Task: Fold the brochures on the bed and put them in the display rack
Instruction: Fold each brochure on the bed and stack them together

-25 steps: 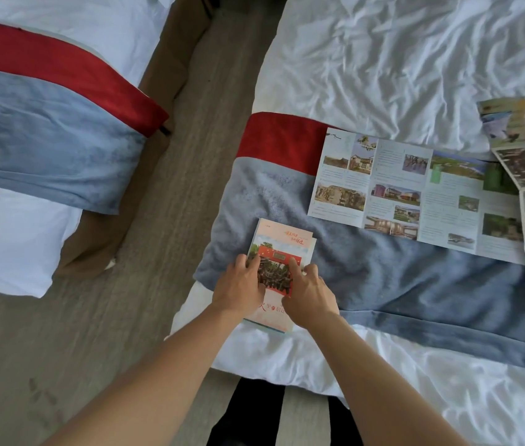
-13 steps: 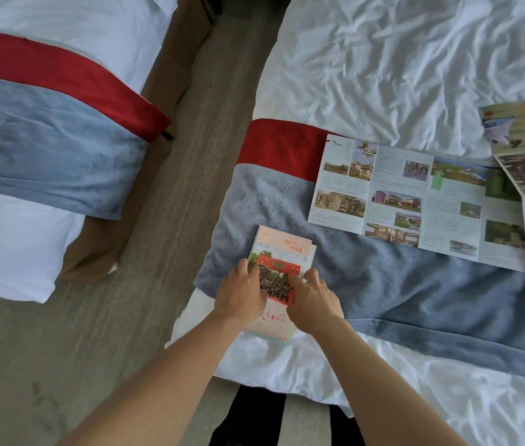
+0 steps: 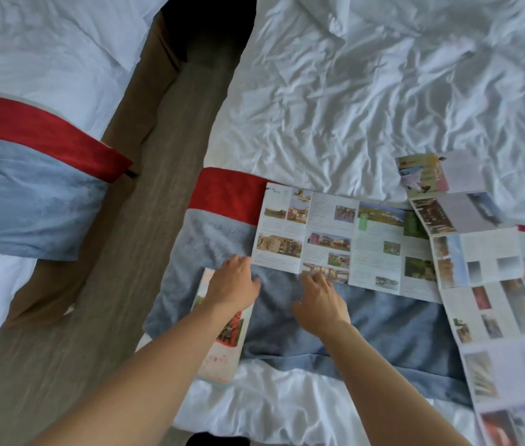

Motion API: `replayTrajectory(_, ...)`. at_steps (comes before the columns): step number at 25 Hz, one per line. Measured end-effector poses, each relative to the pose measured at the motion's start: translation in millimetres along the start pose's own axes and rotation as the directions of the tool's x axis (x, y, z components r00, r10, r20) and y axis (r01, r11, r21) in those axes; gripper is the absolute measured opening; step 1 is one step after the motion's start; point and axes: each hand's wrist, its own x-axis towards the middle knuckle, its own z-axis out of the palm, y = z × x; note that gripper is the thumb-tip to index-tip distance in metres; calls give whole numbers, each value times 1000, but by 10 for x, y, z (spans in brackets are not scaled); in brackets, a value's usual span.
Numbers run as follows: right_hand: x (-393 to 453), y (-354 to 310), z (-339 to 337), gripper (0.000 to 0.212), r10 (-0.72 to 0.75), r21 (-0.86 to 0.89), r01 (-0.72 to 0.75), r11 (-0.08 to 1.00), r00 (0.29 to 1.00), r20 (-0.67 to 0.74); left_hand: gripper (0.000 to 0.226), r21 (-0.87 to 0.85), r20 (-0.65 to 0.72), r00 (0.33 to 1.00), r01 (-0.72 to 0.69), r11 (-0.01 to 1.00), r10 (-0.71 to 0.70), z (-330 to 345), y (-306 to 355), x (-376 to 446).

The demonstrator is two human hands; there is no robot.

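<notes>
Both my hands reach for the open brochure [image 3: 345, 249] on the gray runner [image 3: 383, 320]. Left hand [image 3: 234, 284] fingers spread, empty, by its near-left corner; right hand [image 3: 320, 300] fingers apart, tips just at its near edge. Folded brochure [image 3: 222, 349] lies under my left wrist. Risks: soft bedding, so creases go crooked w/ no firm backing; long brochure [image 3: 493, 284] overlaps the right end and may drag along. No rack in view.

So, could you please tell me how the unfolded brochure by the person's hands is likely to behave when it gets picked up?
The unfolded brochure is a thin, wide sheet with several creased panels, so it will probably flop and bend at its folds if lifted by one edge. It looks light. It lies on the plush blue bed runner, so it would probably catch rather than slide when pushed.
</notes>
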Motion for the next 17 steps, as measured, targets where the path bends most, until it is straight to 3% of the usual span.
replayTrajectory(8,402,868,-476,56,14,21,-14,1000,1000,-19,49,-85,60,991,120,989,-116,204,771,613)
replayTrajectory(13,716,1243,-424,58,12,19,-12,1000,1000,27,65,-152,31,936,350,924,-349,381,770,945)
replayTrajectory(17,908,1384,-382,63,-12,37,10,999,999,46,73,-207,-10,891,442,873,-454,437,809,1101)
